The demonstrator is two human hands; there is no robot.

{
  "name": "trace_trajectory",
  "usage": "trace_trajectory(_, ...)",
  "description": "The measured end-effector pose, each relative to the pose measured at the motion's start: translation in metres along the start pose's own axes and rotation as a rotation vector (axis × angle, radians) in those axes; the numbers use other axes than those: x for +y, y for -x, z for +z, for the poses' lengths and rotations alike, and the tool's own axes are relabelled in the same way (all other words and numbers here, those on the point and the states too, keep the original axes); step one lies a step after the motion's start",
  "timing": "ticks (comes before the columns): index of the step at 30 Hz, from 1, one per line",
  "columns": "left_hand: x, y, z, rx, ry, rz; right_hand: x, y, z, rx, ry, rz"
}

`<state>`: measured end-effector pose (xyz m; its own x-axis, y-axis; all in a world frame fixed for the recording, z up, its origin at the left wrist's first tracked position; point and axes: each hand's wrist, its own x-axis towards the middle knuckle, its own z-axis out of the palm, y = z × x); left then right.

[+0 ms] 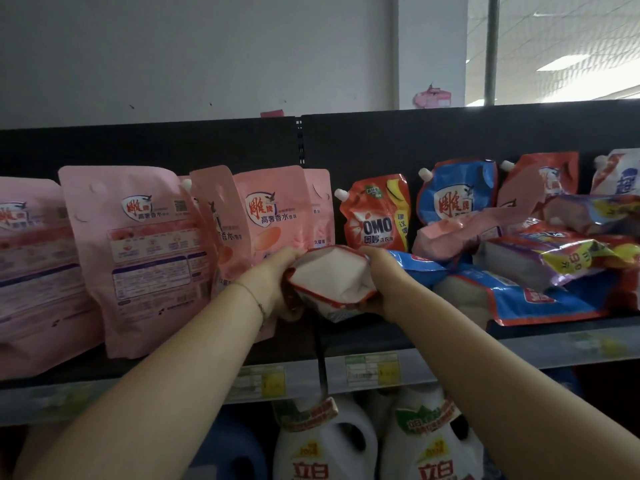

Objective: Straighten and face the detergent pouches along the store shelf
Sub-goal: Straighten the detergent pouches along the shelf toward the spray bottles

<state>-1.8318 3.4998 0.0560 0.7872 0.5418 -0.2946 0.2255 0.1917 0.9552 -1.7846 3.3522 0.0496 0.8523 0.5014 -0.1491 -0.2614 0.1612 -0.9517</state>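
My left hand (277,282) and my right hand (384,282) grip the two sides of a red-edged detergent pouch (332,277) whose white bottom gusset faces me, just above the shelf's front. Behind it an orange OMO pouch (377,213) stands upright against the back panel. To the left, several pink pouches (138,251) stand on the shelf, some showing their backs, one (221,223) turned edge-on. To the right, blue, red and purple pouches (540,271) lie toppled in a heap, with a blue pouch (453,192) standing behind them.
The dark shelf's front rail (519,344) carries price tags (372,370). Below it stand white detergent jugs (325,445) with labels. The black back panel (381,143) rises behind the pouches, and a pale wall and window lie beyond.
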Motion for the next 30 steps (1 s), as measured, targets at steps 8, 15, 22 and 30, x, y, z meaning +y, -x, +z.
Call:
trace_trajectory(8,0.011,0.025,0.005,-0.022,0.032,0.211,0.002,-0.011,-0.008,-0.082,-0.087,-0.154)
trace_trajectory(15,0.014,0.026,0.006,0.006,0.196,0.529,0.0,-0.018,-0.016,-0.083,0.139,-0.577)
trace_trajectory(22,-0.026,0.018,0.009,0.206,-0.189,1.032,0.026,-0.05,-0.003,-0.077,0.415,-0.647)
trace_trajectory(30,-0.058,-0.012,-0.002,0.514,-0.581,1.018,0.051,-0.065,0.009,-0.07,0.581,-0.569)
